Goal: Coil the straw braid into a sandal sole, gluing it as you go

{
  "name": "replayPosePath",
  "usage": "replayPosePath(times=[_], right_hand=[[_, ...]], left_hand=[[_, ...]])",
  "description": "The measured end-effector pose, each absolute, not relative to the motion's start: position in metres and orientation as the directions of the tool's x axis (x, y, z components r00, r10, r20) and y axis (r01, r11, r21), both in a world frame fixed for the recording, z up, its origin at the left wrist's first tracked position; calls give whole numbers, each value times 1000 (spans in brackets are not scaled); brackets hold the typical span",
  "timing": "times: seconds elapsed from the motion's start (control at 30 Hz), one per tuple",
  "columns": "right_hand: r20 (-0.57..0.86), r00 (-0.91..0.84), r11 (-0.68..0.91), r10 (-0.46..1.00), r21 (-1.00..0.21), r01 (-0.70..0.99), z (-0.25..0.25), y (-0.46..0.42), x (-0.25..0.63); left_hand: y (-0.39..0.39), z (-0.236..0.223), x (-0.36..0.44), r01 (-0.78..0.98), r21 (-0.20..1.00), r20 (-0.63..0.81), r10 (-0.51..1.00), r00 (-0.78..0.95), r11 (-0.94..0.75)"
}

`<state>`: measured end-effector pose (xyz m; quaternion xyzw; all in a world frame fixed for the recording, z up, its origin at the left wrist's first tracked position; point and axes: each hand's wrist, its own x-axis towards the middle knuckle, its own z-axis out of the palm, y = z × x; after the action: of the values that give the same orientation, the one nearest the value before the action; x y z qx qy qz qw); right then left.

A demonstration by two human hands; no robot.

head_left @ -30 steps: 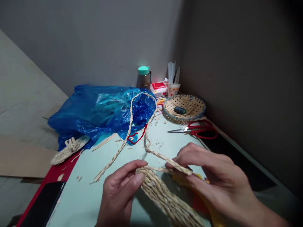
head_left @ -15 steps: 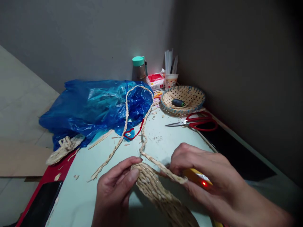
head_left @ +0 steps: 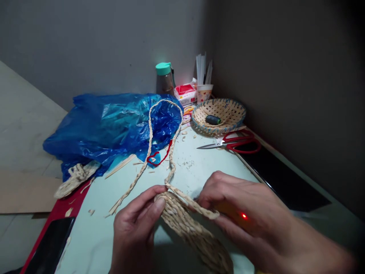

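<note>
My left hand [head_left: 139, 220] pinches the folded end of a band of braided straw [head_left: 191, 232] between thumb and fingers. The band slopes down towards the bottom edge. In my right hand [head_left: 242, 209] is a yellow glue gun [head_left: 236, 216] with a glowing red light, mostly covered by the fingers; its nozzle is hidden. A straw braid [head_left: 151, 129] loops away across the table and comes back beside the band. One end of the braid stops in front of my right hand's fingers. The loop's other end lies loose and frayed, left of my left hand.
Red-handled scissors [head_left: 234, 142] lie at right, beside a woven basket [head_left: 196, 125] holding a dark thread spool [head_left: 213, 120]. A blue plastic bag [head_left: 94, 125] covers the back left. Behind stand a bottle [head_left: 164, 78] and a cup of clear sticks [head_left: 204, 93]. A black phone [head_left: 51, 243] sits front left.
My right hand has moved slightly left, closer to the band's folded end, and covers more of the glue gun. My left hand keeps its pinch. The whole view has shifted a little.
</note>
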<state>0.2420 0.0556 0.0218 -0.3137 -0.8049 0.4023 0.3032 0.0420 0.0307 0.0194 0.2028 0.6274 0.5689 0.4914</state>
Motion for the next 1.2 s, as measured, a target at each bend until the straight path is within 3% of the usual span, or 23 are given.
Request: replayPosePath(times=[0.43,0.7,0.87,1.07,1.2], right_hand=[[269,-576,520,772,-789,328,23,56,234],[264,-534,508,803,-773,381,23,54,229],[195,-547,468,814,-779,418,15,51,226],[296,-524,539,799,-739,405,-3,49,214],[311,-460,495,832,-790,361,-3,52,213]], left_hand=[[32,11,36,-208,938,-343,832,-436,278],[29,4,37,-50,989,-148,894,-422,140],[36,4,35,-161,970,-236,870,-433,183],[42,-5,33,-322,930,-300,868,-395,175],[39,-4,33,-307,934,-282,904,-320,183]])
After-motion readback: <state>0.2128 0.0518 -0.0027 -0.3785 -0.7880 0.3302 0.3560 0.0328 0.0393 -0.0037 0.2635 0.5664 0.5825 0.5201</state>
